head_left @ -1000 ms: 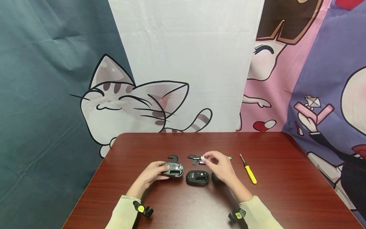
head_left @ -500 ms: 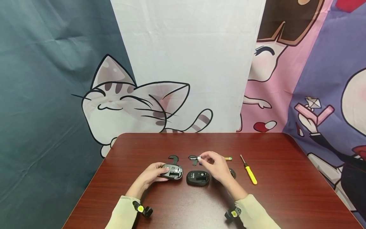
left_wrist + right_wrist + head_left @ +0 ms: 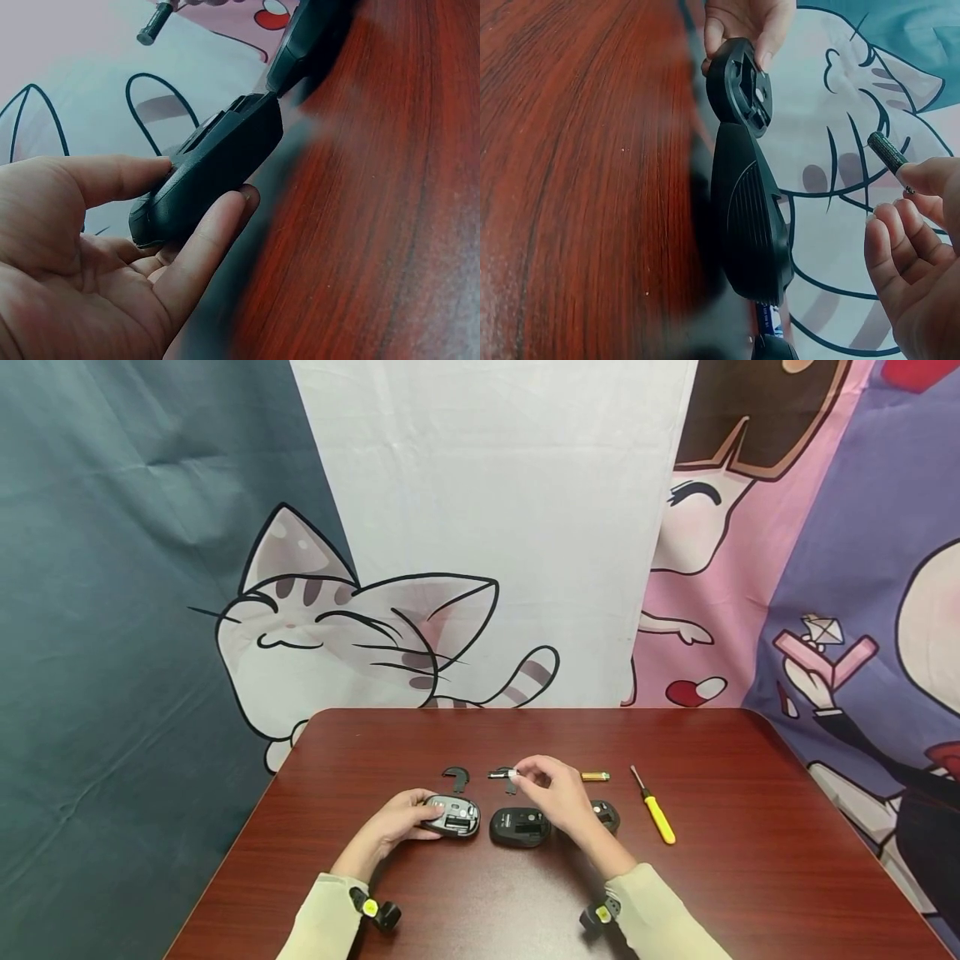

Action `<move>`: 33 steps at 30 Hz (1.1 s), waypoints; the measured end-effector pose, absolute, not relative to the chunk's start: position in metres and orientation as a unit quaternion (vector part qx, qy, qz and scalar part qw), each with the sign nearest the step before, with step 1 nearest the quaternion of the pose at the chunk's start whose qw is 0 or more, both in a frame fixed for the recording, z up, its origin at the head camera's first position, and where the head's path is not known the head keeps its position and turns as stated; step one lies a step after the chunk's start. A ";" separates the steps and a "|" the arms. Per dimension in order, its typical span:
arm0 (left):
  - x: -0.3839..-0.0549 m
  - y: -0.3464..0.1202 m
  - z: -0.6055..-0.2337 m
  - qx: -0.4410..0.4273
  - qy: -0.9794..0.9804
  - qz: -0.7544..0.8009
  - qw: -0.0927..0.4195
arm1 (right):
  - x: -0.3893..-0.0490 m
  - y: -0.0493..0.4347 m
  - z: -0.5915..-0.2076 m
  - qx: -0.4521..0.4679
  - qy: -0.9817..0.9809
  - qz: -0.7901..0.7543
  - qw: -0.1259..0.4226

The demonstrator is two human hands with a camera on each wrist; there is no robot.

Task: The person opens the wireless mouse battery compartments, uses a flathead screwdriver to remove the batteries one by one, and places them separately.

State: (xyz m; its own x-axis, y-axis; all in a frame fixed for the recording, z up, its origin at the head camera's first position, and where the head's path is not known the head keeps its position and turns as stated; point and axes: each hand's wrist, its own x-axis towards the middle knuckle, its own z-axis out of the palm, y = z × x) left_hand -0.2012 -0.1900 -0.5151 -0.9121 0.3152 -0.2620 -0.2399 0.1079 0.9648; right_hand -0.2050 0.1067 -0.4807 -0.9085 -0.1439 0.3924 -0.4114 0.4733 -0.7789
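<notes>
My left hand (image 3: 397, 822) holds a black computer mouse (image 3: 457, 817), underside up, its battery slot uncovered. Thumb on the underside and fingers beneath, it grips the mouse body (image 3: 214, 169) in the left wrist view. Between thumb and fingertips, my right hand (image 3: 558, 789) pinches a small cylindrical battery (image 3: 501, 774) by one end, above the table and apart from the mouse. The right wrist view shows this battery (image 3: 887, 152) in full length, its other fingers loosely bent. A second upturned mouse (image 3: 519, 828) lies between the hands, its slot also uncovered.
A third mouse (image 3: 606, 815) sits partly behind the right forearm. Two dark battery covers, one left (image 3: 456, 777) and one right (image 3: 512, 787), lie farther back. A gold-coloured battery (image 3: 596, 777) and a yellow-handled screwdriver (image 3: 656, 817) are at right. A blue battery (image 3: 769, 319) shows beyond the second mouse.
My right hand has moved left with the battery, nearer the held mouse. More of the third mouse and the gold-coloured battery now shows. The left hand stays almost in place.
</notes>
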 end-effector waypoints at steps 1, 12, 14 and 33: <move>-0.201 -0.190 -0.516 0.026 0.715 0.667 0.208 | -0.206 0.106 -0.481 0.163 -0.847 0.487 0.136; -0.201 -0.191 -0.518 0.027 0.716 0.664 0.214 | -0.210 0.100 -0.483 0.166 -0.850 0.484 0.128; -0.200 -0.191 -0.517 0.027 0.715 0.664 0.216 | -0.211 0.099 -0.483 0.166 -0.850 0.484 0.123; -0.200 -0.185 -0.513 0.003 0.743 0.640 0.196 | -0.219 0.091 -0.486 0.175 -0.853 0.478 0.115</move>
